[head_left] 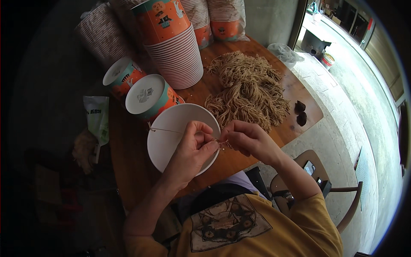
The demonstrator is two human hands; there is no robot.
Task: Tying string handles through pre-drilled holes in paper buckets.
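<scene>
My left hand (195,145) and my right hand (246,138) meet over the near rim of a white paper bowl (165,141) on the wooden table (128,171). Both pinch a thin length of tan string (221,142) between their fingertips. One strand of it stretches left across the bowl to its far-left rim. A large heap of the same tan string bundles (248,90) lies on the table just beyond my right hand.
A tall stack of orange paper bowls (171,43) leans at the back, with two more stacks (147,96) lying beside it and wrapped stacks behind. Two dark small objects (300,112) sit near the table's right edge. A wooden chair (342,201) stands at lower right.
</scene>
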